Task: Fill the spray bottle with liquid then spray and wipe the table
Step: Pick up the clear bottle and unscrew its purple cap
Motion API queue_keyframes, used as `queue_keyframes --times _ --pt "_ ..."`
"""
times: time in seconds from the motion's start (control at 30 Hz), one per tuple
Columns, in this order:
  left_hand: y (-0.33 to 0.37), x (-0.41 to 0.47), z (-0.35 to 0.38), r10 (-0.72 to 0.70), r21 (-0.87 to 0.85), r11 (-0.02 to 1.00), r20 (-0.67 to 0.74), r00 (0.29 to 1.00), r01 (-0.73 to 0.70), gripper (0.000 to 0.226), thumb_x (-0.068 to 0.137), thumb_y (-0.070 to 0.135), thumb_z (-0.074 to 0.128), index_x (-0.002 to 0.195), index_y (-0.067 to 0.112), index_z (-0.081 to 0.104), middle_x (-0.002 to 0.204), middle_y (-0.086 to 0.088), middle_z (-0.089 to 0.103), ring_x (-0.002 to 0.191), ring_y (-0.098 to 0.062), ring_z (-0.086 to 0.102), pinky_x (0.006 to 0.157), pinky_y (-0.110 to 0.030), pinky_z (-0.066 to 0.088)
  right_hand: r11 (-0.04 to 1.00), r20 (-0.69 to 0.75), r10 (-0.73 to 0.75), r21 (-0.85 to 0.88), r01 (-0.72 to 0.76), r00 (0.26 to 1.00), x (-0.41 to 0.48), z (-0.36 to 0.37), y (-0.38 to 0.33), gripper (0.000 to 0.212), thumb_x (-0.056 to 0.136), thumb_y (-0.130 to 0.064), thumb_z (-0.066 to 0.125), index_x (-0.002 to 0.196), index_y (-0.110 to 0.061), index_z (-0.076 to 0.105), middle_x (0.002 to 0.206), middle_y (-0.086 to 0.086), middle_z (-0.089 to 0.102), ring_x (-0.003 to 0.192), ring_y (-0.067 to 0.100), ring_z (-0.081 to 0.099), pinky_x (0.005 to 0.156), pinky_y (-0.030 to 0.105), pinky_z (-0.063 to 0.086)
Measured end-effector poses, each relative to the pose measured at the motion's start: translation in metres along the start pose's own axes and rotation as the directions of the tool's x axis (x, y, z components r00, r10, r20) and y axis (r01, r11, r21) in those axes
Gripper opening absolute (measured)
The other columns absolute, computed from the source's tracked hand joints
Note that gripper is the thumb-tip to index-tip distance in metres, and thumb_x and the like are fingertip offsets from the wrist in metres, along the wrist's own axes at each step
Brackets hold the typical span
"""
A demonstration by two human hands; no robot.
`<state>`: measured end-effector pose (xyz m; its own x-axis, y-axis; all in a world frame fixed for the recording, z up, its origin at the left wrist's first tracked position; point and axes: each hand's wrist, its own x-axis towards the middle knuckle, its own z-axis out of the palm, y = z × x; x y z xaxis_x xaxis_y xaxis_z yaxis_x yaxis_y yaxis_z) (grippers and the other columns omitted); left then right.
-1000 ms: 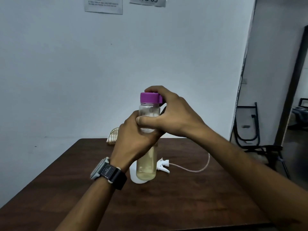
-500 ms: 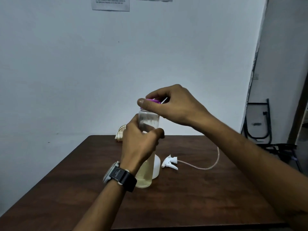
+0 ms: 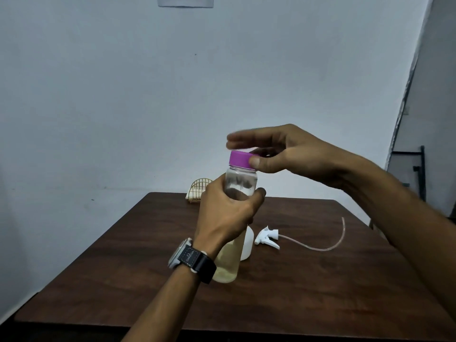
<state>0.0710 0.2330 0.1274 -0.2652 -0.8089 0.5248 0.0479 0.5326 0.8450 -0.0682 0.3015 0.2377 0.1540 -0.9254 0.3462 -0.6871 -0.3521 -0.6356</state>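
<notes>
The left hand (image 3: 227, 218) is gripping a clear bottle (image 3: 240, 186), fingers and thumb curling round its upper body, and is holding it upright over the middle of the table (image 3: 320, 292). Pale yellow liquid is filling the lower part of the bottle. Whether its base is resting on the wood cannot be told. A dark-strapped watch (image 3: 190, 257) is sitting on the left wrist.

The right hand (image 3: 291, 154) is hovering over the bottle's purple cap (image 3: 240, 159), which is sitting on the neck. Its fingers are stretching out almost straight above the cap, blurred, and its thumb tip is touching the cap's right side. The hand is not curling round anything.

The white spray bottle (image 3: 248, 243) is standing just behind the clear bottle, partly hidden by it, near the table's middle. Its spray head (image 3: 267, 238) is lying just to the right, off the bottle, with its thin tube (image 3: 320, 249) curving toward the right edge. A gold wire rack (image 3: 197, 187) is standing at the far edge, toward the far left corner.
</notes>
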Motion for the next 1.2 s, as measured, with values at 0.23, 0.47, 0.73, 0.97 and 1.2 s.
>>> queue_keyframes --times 0.23,0.47,0.73,0.97,1.2 --pt "0.000 0.004 -0.003 0.031 0.035 0.999 -0.009 0.999 -0.031 0.018 0.080 0.027 0.080 0.088 0.021 0.065 0.058 0.001 0.066 0.046 -0.019 0.065 0.051 -0.029 0.051 0.886 -0.240 -0.052 -0.458 -0.066 0.969 0.006 0.012 -0.007 0.044 0.094 -0.077 0.043 0.111 -0.044 0.067 0.098 -0.017 0.069 0.084 0.001 0.063 0.073 0.029 0.048" --pt "-0.009 0.001 -0.007 0.028 0.116 0.993 -0.019 0.999 -0.025 0.022 0.077 0.034 0.080 0.091 0.025 0.067 0.068 0.003 0.071 0.061 -0.021 0.072 0.062 -0.046 0.063 0.997 0.005 -0.067 0.048 0.066 0.998 0.009 0.005 -0.014 0.048 0.087 0.005 0.054 0.126 -0.019 0.067 0.112 -0.001 0.080 0.112 0.013 0.072 0.089 0.025 0.055" --pt "-0.005 -0.002 -0.007 0.088 0.164 0.983 -0.025 0.996 -0.083 0.021 0.078 0.033 0.081 0.086 0.023 0.065 0.065 0.007 0.070 0.059 -0.014 0.072 0.061 -0.036 0.062 0.955 -0.168 -0.126 -0.289 0.074 0.978 0.012 0.018 -0.014 0.020 0.104 -0.045 0.057 0.110 -0.034 0.072 0.099 -0.015 0.074 0.093 0.005 0.069 0.084 0.033 0.057" --pt "-0.006 -0.006 -0.003 0.084 0.196 0.978 -0.036 0.996 -0.076 0.022 0.077 0.033 0.082 0.084 0.026 0.062 0.067 0.007 0.069 0.058 -0.011 0.070 0.058 -0.029 0.059 0.974 -0.273 -0.211 0.025 0.226 0.939 0.007 0.016 -0.022 0.015 0.105 -0.022 0.062 0.103 -0.015 0.075 0.082 0.005 0.076 0.081 0.014 0.074 0.083 0.022 0.056" --pt "-0.006 -0.004 -0.006 0.086 0.197 0.977 -0.026 0.996 -0.079 0.022 0.076 0.036 0.081 0.086 0.024 0.066 0.069 0.007 0.072 0.059 -0.011 0.071 0.060 -0.036 0.061 0.869 -0.165 0.012 -0.486 -0.092 0.986 0.010 0.015 -0.017 0.031 0.085 -0.057 0.068 0.113 -0.044 0.069 0.100 -0.020 0.071 0.085 0.000 0.066 0.076 0.032 0.053"
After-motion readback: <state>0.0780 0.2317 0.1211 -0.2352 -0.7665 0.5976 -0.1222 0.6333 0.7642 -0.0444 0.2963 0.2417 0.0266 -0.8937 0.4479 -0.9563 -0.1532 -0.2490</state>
